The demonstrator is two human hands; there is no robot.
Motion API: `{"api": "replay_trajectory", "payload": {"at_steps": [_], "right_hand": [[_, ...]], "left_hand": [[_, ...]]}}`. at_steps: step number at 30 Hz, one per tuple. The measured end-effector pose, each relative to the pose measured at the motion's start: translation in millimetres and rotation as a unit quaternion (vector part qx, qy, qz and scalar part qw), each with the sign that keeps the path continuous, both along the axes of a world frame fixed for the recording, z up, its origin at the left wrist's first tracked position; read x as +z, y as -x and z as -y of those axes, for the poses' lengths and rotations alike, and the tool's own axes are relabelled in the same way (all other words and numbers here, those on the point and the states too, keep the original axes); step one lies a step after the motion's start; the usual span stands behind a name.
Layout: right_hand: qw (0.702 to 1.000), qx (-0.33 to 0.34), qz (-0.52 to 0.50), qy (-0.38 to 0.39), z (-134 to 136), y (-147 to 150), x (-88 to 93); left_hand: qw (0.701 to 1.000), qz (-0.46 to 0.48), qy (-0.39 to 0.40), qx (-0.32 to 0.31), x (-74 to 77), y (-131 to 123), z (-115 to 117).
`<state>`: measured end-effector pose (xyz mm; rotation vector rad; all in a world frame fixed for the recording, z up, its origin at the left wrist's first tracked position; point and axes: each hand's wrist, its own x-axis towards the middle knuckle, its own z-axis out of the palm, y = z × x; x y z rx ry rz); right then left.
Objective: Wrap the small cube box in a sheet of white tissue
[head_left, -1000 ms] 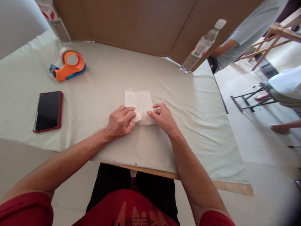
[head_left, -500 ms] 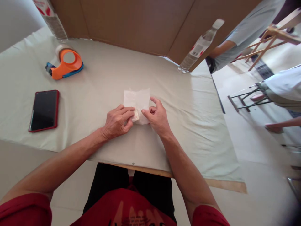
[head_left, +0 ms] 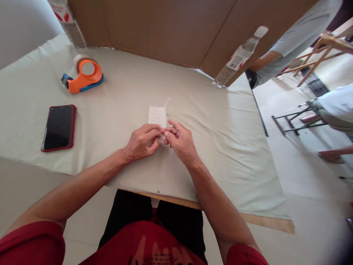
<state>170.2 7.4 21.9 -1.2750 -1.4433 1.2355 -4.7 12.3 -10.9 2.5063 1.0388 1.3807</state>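
A small piece of thin white paper (head_left: pixel 157 115) lies on the cloth-covered table, its far part flat and a narrow corner sticking up at the right. Its near end is bunched between my hands. My left hand (head_left: pixel 145 140) has its fingers closed on the near left part of the paper. From the right, my right hand (head_left: pixel 179 140) pinches the folded-over edge, thumb and fingertips meeting those of the left. Whatever lies inside the bunched paper is mostly hidden by my fingers.
A phone (head_left: pixel 59 127) with a red case and an orange tape dispenser (head_left: pixel 86 75) lie to the left. Water bottles stand at the back left (head_left: pixel 72 31) and back right (head_left: pixel 239 57), by a cardboard panel (head_left: pixel 165 33). Other people are beyond the table's right side.
My right hand has moved left and folded the right side of the paper over toward my left hand. The paper now looks narrower. My left hand stays nearly in place.
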Motion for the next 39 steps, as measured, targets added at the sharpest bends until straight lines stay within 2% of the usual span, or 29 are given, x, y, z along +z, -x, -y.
{"api": "replay_trajectory", "payload": {"at_steps": [7,11,15,19,24,26,28,31,35,39], "right_hand": [[0.985,0.078,0.123,-0.098,3,-9,-1.8],[0.958,0.082,0.221,-0.165,7,-6,-3.2],[0.931,0.090,0.297,-0.191,10,-3,-2.4],[0.924,0.112,0.314,-0.188,8,-6,1.6],[0.958,0.144,0.204,-0.144,1,-16,3.4],[0.974,0.119,0.149,-0.125,-1,-19,2.8],[0.981,0.061,0.128,-0.136,-4,-22,2.4],[0.971,0.006,0.160,-0.180,-12,-24,1.4],[0.950,0.040,0.220,-0.216,-25,-21,-2.5],[0.935,0.077,0.257,-0.234,-35,-16,-7.2]], "left_hand": [[0.993,0.075,0.095,-0.012,1.0,3,0],[0.977,0.124,0.171,-0.019,4.8,4,0],[0.964,0.151,0.218,-0.007,7.2,2,-1],[0.965,0.136,0.224,0.010,5.4,-2,-3],[0.969,0.129,0.211,0.016,1.5,-4,-5],[0.970,0.126,0.207,0.016,0.9,-4,-5],[0.970,0.122,0.212,0.015,0.9,-4,-6],[0.970,0.112,0.216,0.014,1.3,-3,-6],[0.976,0.095,0.191,0.039,0.6,-4,-3],[0.992,0.041,0.109,0.053,-0.6,-4,0]]}}
